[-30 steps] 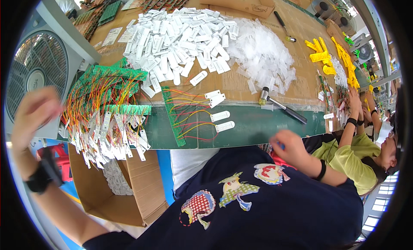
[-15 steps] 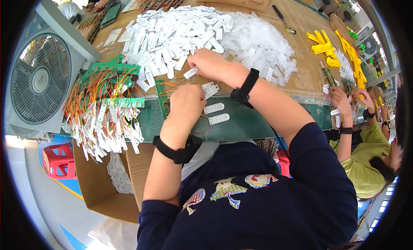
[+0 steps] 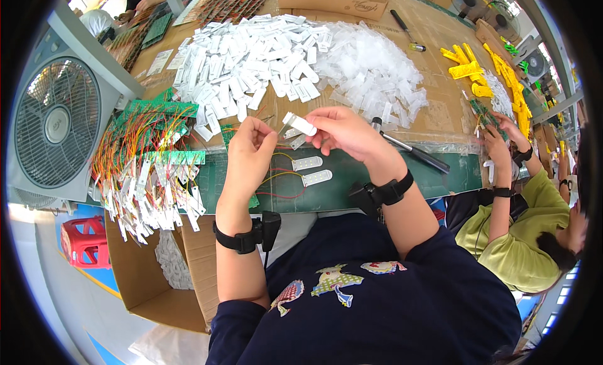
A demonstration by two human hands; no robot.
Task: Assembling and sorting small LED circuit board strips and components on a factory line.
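Both hands were raised together over the counter (image 3: 352,192). Right hand (image 3: 344,131) pinched a small white plastic strip (image 3: 300,124) between thumb and fingertips, its fingers closed on the strip's near end. Left hand (image 3: 249,156) curled loosely just beside it, fingertips at the strip's far end; whether it gripped the strip could not be told. Below the hands two more white strips (image 3: 311,170) with thin coloured wires lay on the green mat. Beyond the hands sat a heap of white strips (image 3: 245,57) and a pile of clear plastic bits (image 3: 370,76). Left of the left hand lay wired green boards (image 3: 147,158). Just right of the right hand lay a screwdriver (image 3: 411,150).
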